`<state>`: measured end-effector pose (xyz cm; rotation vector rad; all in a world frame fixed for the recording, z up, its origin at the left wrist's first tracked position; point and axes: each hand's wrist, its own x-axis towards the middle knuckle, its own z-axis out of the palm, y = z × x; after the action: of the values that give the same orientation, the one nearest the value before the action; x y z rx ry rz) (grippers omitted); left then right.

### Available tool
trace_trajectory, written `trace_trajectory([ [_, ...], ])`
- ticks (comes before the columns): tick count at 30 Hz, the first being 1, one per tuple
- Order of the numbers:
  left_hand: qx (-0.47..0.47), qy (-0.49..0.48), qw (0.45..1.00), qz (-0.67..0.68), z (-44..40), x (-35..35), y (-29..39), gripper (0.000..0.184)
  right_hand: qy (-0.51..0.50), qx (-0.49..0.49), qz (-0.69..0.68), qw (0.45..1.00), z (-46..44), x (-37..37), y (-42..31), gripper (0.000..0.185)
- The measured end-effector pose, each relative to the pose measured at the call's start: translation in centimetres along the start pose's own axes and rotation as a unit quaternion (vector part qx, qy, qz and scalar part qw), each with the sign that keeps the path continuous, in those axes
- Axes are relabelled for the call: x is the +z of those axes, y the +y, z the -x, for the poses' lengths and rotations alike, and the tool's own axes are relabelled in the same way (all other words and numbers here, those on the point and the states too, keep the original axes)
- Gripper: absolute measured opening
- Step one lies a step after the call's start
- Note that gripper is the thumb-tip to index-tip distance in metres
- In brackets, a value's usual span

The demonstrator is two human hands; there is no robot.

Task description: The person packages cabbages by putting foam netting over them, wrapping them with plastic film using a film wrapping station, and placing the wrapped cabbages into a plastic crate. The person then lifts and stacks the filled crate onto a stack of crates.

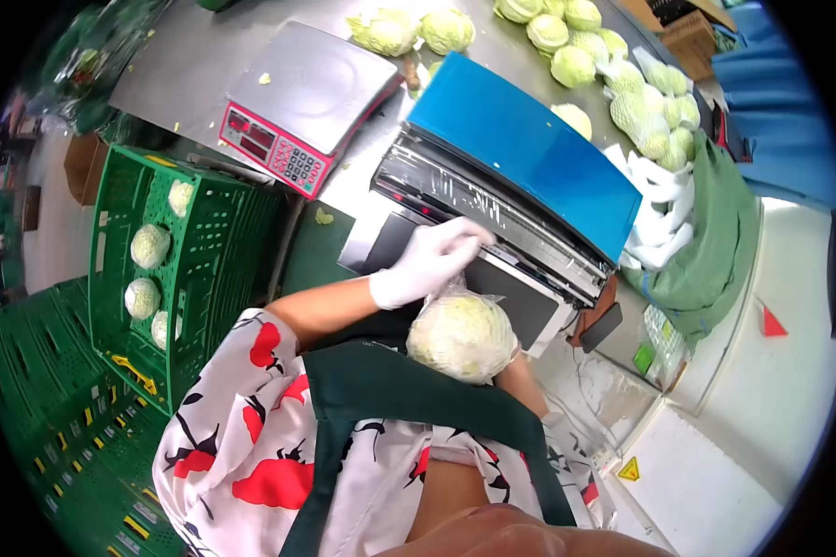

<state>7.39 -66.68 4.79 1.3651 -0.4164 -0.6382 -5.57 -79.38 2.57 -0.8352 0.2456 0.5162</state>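
A round pale cabbage (463, 336) in clear plastic film is close in front of my apron. My right hand (517, 351) is at its right side and under it, mostly hidden, and appears to bear it. My left hand (432, 263), in a white glove, is above the cabbage with its fingers bent together. Loose film (450, 287) runs up from the cabbage to this hand and looks pinched in it. Just beyond the fingers stands a wrapping machine (529, 153) with a blue cover, a film roll and a dark flat plate (511, 299).
A red-framed scale (311, 88) stands left of the machine on a metal table (181, 56). Several cabbages (574, 67) lie at the back, some in white nets. Green crates (237, 223) on the left hold wrapped cabbages. A green sack (715, 251) stands right.
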Motion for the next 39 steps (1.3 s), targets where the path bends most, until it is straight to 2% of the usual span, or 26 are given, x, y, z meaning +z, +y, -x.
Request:
trace_trajectory([
  [1, -0.014, -0.008, 1.0, -0.003, -0.4, 0.8, 0.5, 0.017, 0.004, 0.005, 0.05, 0.999, 0.0, 0.3, -1.2, 0.023],
  [3, -0.072, -0.078, 0.994, 0.012, 0.0, 1.4, 0.5, 0.029, 0.034, 0.018, 0.187, 0.982, 0.0, 0.1, -3.0, 0.026],
  [4, 0.05, -0.151, 0.987, -0.035, 0.1, 0.7, -0.1, 0.036, 0.048, 0.019, 0.274, 0.96, -0.4, -0.7, -3.7, 0.03],
  [5, 0.026, -0.214, 0.975, 0.058, 0.7, -0.1, -0.4, 0.04, 0.054, 0.032, 0.529, 0.847, -0.2, -1.6, -5.7, 0.029],
  [6, -0.009, -0.272, 0.951, 0.147, 1.3, -0.8, -0.8, 0.046, 0.059, -0.001, 0.654, 0.754, -0.2, 1.0, -9.2, 0.031],
  [7, -0.165, -0.299, 0.861, 0.377, 2.0, -1.4, -0.7, 0.054, 0.06, 0.134, 0.806, 0.573, -1.0, 3.4, -13.1, 0.029],
  [8, -0.202, -0.271, 0.871, 0.357, 3.1, -2.9, 1.2, 0.062, 0.119, 0.028, 0.761, 0.637, -1.2, 1.4, -14.9, 0.028],
  [9, -0.249, -0.344, 0.794, 0.435, 3.3, -4.6, 0.0, 0.067, 0.152, -0.116, 0.764, 0.616, -2.9, -0.2, -15.8, 0.03],
  [10, -0.265, -0.328, 0.764, 0.488, 4.1, -5.4, -0.9, 0.068, 0.197, -0.199, 0.72, 0.636, -5.7, -2.3, -17.2, 0.036],
  [11, -0.28, -0.315, 0.728, 0.541, 4.9, -6.0, -1.6, 0.07, 0.221, -0.248, 0.72, 0.61, -8.5, -1.8, -18.7, 0.045],
  [13, -0.288, -0.104, 0.814, 0.494, 6.6, -7.7, -2.2, 0.073, 0.215, -0.319, 0.783, 0.489, -15.0, -5.5, -20.7, 0.066],
  [14, -0.289, 0.002, 0.838, 0.463, 7.6, -8.8, -3.0, 0.075, 0.212, -0.33, 0.789, 0.472, -17.9, -6.9, -21.2, 0.073],
  [16, -0.096, -0.082, 0.79, 0.6, 9.5, -13.2, -4.5, 0.084, 0.202, -0.311, 0.847, 0.381, -22.6, -9.2, -20.3, 0.079],
  [17, -0.037, -0.04, 0.791, 0.61, 10.7, -15.7, -4.3, 0.08, 0.204, -0.281, 0.876, 0.334, -24.2, -10.2, -19.4, 0.08],
  [21, 0.11, 0.334, 0.804, 0.481, 20.6, -28.9, -3.5, 0.062, 0.199, -0.236, 0.872, 0.379, -24.9, -10.7, -18.4, 0.082],
  [22, 0.143, 0.406, 0.797, 0.424, 23.4, -31.5, -2.8, 0.066, 0.197, -0.241, 0.871, 0.38, -24.7, -10.6, -18.4, 0.081],
  [23, 0.166, 0.479, 0.783, 0.359, 26.1, -34.1, -2.1, 0.07, 0.2, -0.242, 0.869, 0.381, -24.6, -10.5, -18.5, 0.081],
  [25, 0.133, 0.628, 0.715, 0.277, 26.8, -35.4, 3.0, 0.068, 0.201, -0.262, 0.862, 0.386, -24.5, -10.7, -18.5, 0.081],
  [28, 0.148, 0.587, 0.763, 0.226, 33.6, -43.4, -3.1, 0.061, 0.207, -0.255, 0.857, 0.397, -24.4, -10.3, -18.6, 0.084],
  [30, 0.087, 0.614, 0.768, 0.163, 33.6, -46.4, -4.5, 0.058, 0.209, -0.249, 0.854, 0.406, -24.3, -10.1, -18.6, 0.086],
  [33, -0.063, 0.69, 0.721, 0.03, 29.8, -49.4, -5.0, 0.056, 0.209, -0.245, 0.853, 0.411, -24.1, -9.7, -18.8, 0.087],
  [34, -0.025, 0.677, 0.732, -0.067, 25.4, -49.8, -4.3, 0.056, 0.211, -0.245, 0.851, 0.414, -24.0, -9.6, -18.9, 0.086],
  [35, -0.071, 0.705, 0.645, -0.288, 19.6, -49.0, -2.6, 0.054, 0.214, -0.246, 0.848, 0.418, -23.9, -9.4, -19.0, 0.085],
  [37, 0.066, 0.552, 0.78, -0.288, 5.9, -45.0, 0.8, 0.048, 0.206, -0.25, 0.841, 0.432, -23.9, -9.7, -19.2, 0.085],
  [38, 0.052, 0.517, 0.795, -0.312, -0.8, -41.3, 2.3, 0.049, 0.203, -0.249, 0.837, 0.443, -23.8, -9.7, -19.3, 0.086],
  [39, 0.094, 0.436, 0.844, -0.296, -7.0, -39.2, 1.4, 0.055, 0.205, -0.246, 0.832, 0.453, -23.7, -9.5, -19.7, 0.086],
])
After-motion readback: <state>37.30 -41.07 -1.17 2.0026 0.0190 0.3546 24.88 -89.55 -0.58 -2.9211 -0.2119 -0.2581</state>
